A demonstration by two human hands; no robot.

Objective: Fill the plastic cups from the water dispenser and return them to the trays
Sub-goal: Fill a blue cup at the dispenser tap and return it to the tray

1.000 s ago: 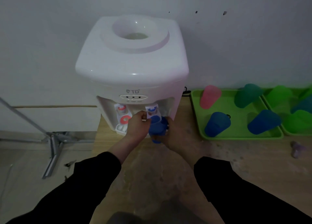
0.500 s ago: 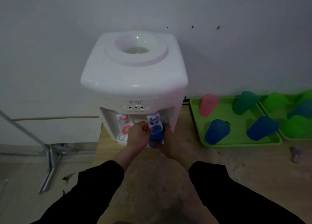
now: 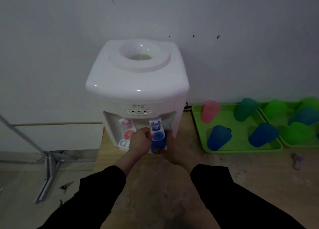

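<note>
A white water dispenser point(image 3: 138, 80) stands on a wooden table against the wall. My right hand point(image 3: 174, 151) holds a blue plastic cup point(image 3: 158, 143) under the blue tap point(image 3: 155, 125). My left hand point(image 3: 139, 140) is closed against the left side of that tap's lever. The red tap point(image 3: 126, 126) sits to the left, untouched. On the right, a green tray point(image 3: 238, 140) carries a pink cup point(image 3: 209, 111), a dark green cup point(image 3: 246, 109) and two blue cups point(image 3: 218, 138) point(image 3: 263, 134), all upside down.
A second green tray point(image 3: 293, 142) at the far right holds green and blue cups. A small purple object point(image 3: 297, 161) lies on the table before the trays. A metal stand point(image 3: 48, 161) rests on the floor to the left.
The camera view has tilted up, so everything sits lower in the frame. The blue cup has moved closer in under the blue tap; both hands stay at the tap.
</note>
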